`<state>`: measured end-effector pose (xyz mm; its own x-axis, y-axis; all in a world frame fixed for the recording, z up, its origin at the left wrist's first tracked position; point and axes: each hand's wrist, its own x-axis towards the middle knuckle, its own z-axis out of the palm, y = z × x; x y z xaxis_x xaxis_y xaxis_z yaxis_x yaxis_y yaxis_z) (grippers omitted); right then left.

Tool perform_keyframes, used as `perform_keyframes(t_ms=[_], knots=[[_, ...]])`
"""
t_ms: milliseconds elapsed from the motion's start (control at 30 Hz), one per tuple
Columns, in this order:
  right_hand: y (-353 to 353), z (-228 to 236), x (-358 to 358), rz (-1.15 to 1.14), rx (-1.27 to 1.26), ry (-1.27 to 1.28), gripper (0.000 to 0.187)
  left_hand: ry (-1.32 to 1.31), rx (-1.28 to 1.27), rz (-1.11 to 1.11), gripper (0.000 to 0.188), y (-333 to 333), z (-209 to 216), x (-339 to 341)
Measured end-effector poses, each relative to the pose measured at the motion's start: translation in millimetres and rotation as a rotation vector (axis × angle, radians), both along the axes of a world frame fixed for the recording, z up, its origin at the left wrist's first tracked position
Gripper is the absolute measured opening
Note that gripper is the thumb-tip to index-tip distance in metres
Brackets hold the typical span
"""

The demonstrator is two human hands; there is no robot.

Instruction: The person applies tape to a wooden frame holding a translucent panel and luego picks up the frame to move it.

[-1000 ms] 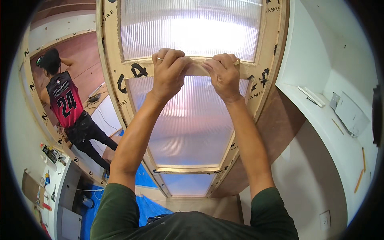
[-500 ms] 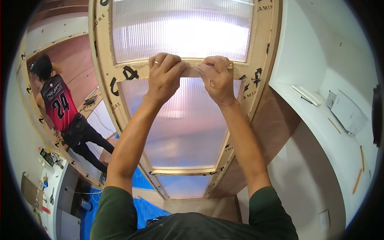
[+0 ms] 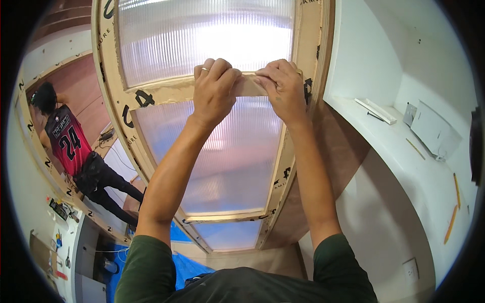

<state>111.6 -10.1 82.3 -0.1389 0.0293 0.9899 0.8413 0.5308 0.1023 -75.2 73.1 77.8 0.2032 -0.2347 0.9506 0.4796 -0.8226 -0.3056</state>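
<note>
A door-like wooden frame (image 3: 119,113) with ribbed translucent panels stands upright in front of me. Across it runs a horizontal rail (image 3: 174,89) between the upper panel (image 3: 202,43) and the middle panel (image 3: 232,156). My left hand (image 3: 216,91) and my right hand (image 3: 283,88) are both at this rail, fingers bent and pinching. Between them stretches a thin brown strip (image 3: 250,87), lying against the rail's face; its exact kind I cannot make out. The fingertips and the strip's ends are partly hidden by my hands.
At the left a person (image 3: 70,139) in a red and black jersey faces a reddish panel. A counter (image 3: 76,242) at lower left bears tools, including scissors (image 3: 67,256). Blue sheeting (image 3: 189,272) covers floor below. On the right, a white shelf (image 3: 389,146) holds pencils (image 3: 451,224) and a white plate.
Both my hands have slid to the right along the rail, the strip still between them. The view has shifted, so the wooden frame sits farther left.
</note>
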Motion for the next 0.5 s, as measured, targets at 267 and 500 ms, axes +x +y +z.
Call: perform_keyframes(t_ms=[267, 500], knots=[[1, -18, 10, -0.025, 0.174, -0.027, 0.018, -0.115, 0.030, -0.139, 0.016, -21, 11, 10], [-9, -11, 20, -0.159, 0.111, -0.093, 0.020, 0.042, -0.002, -0.013, 0.014, -11, 5, 17]])
